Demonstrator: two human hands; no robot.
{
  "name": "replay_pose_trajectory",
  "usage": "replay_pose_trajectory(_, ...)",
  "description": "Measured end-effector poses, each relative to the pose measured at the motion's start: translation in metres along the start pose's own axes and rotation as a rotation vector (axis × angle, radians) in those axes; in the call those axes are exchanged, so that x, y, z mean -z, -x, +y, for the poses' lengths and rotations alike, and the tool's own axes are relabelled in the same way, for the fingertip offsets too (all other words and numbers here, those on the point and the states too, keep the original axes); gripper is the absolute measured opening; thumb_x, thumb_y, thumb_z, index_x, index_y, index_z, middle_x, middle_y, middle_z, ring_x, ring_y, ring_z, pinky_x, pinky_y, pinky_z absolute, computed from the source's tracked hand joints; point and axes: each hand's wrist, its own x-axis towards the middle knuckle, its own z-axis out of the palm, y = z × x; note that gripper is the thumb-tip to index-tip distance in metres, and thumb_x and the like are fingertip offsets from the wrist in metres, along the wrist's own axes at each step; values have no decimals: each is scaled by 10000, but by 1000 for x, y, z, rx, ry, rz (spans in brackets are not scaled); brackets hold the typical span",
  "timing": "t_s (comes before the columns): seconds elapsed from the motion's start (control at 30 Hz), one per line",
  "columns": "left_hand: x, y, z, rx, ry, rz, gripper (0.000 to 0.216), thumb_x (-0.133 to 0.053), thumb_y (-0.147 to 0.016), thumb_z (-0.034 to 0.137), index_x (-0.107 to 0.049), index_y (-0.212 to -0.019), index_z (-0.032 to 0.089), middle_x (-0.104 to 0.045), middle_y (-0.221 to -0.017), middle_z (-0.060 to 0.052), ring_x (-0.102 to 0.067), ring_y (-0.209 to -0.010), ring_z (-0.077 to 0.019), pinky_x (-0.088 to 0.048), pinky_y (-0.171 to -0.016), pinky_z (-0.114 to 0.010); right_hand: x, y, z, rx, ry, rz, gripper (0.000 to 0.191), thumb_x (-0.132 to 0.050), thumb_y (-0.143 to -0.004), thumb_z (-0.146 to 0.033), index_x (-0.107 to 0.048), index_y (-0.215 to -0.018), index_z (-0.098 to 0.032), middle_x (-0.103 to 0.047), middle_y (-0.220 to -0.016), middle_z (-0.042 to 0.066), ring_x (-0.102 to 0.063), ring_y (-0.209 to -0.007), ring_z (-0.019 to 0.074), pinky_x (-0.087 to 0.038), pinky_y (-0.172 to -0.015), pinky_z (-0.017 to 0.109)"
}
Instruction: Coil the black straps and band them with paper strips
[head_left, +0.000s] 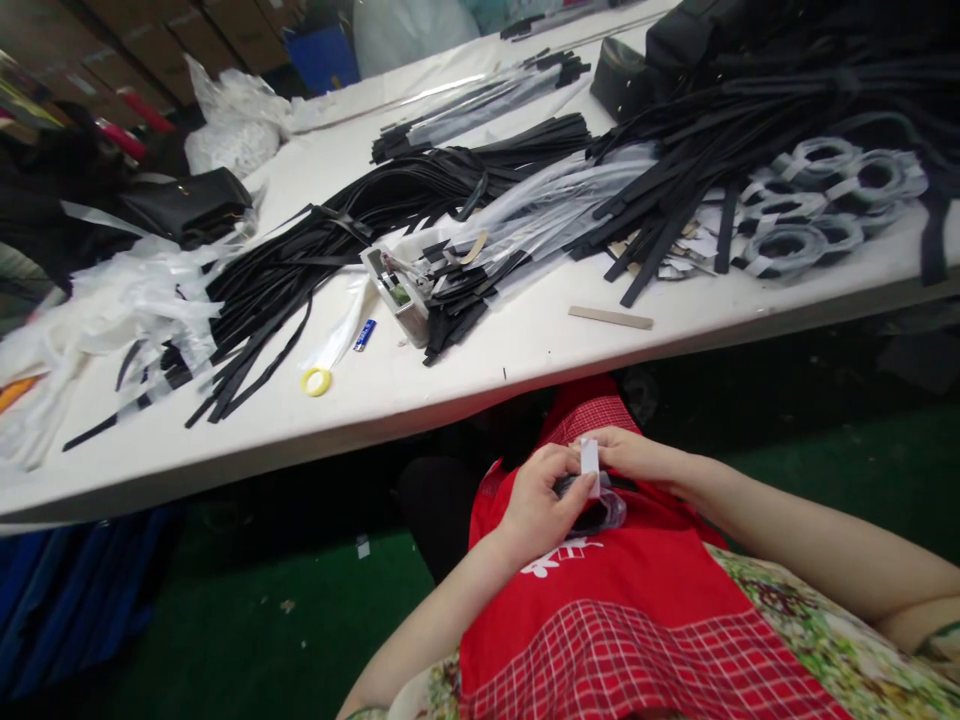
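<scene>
Air is free from the left hand (536, 500) and right hand (637, 455) up to the tabletop (450, 385), bare along its near edge. Farther back, black straps (315, 250) (a big heap) block it.

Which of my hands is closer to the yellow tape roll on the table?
Left. Your left hand is lower and to the right of the yellow tape roll. Your right hand is beside it, farther right still. Both hold the black coil.
</scene>
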Motion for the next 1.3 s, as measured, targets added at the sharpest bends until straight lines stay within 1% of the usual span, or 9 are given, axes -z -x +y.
replay_pose_trajectory(0.13, 0, 1, -1, 62, -28, 112, 174, -604, -871, 290, -601, -735, 182, -540, -942, -34, -547, -913, -154, -437, -855, -288, -7, 7, -3, 103, 120, 118, 338, -622, -777, -457, -659, -667, -140, -608, -614, -3, -497, -581, 123, -378, -576, 247)
replay_pose_trajectory(0.23, -2, 0, -5, 210, 57, 112, 185, -595, -849, 288, -563, -703, 178, -530, -794, 3, -526, -753, -125, -432, -721, -251, -9, 14, -10, 140, 229, 213, 296, -618, -789, -403, -706, -690, -139, -649, -640, 16, -531, -602, 140, -386, -576, 250)
replay_pose_trajectory(0.4, -4, -2, -2, 446, 322, 75, 143, -624, -744, 259, -513, -700, 180, -488, -581, 63, -406, -501, -68, -333, -516, -196, -7, 20, -19, 30, 45, 117, 328, -626, -777, -444, -729, -700, -142, -670, -636, 42, -545, -570, 144, -421, -561, 259)
replay_pose_trajectory(0.6, -5, -2, 4, 414, 272, 102, 127, -637, -723, 259, -552, -713, 165, -589, -680, 19, -497, -584, -90, -393, -570, -212, 1, 22, -28, 17, 58, -23, 245, -707, -742, -372, -753, -837, -151, -733, -791, 57, -635, -706, 175, -490, -686, 268)
replay_pose_trajectory(0.9, -7, 6, 0, 333, 68, 120, 283, -699, -743, 338, -519, -895, 181, -622, -819, -16, -581, -725, -143, -439, -645, -253, 4, 16, -34, -47, 192, -113, 182, -734, -708, -339, -743, -750, -162, -736, -749, 48, -651, -659, 181, -508, -663, 279)
replay_pose_trajectory(1.0, -5, 4, -3, 402, 69, 73, 326, -691, -755, 437, -539, -886, 179, -635, -800, -19, -595, -693, -144, -441, -612, -254, 0, 18, -36, 51, 424, -47, 139, -661, -759, -290, -752, -768, -185, -743, -767, 54, -667, -691, 201, -522, -687, 300)
replay_pose_trajectory(1.13, 4, -1, -11, 539, 461, -217, 384, -652, -779, 520, -584, -859, 151, -666, -704, -35, -604, -553, -129, -467, -553, -262, -9, 33, -45, 360, 937, 10, 276, -528, -826, -184, -759, -972, -229, -740, -900, 64, -668, -831, 222, -518, -795, 337)
replay_pose_trajectory(1.2, 12, -2, -14, 525, 672, -297, 395, -736, -717, 481, -630, -859, 129, -687, -735, -51, -602, -545, -114, -479, -568, -261, -12, 42, -49, 486, 1077, -57, 388, -469, -857, -162, -692, -1167, -232, -714, -1027, 84, -651, -917, 226, -519, -840, 351)
replay_pose_trajectory(1.3, 22, 1, -17, 524, 920, -282, 384, -839, -596, 331, -693, -885, 124, -714, -798, -63, -628, -623, -124, -496, -624, -260, -16, 52, -48, 586, 1151, -98, 533, -441, -854, -128, -535, -1369, -226, -636, -1216, 103, -605, -1068, 229, -513, -926, 356)
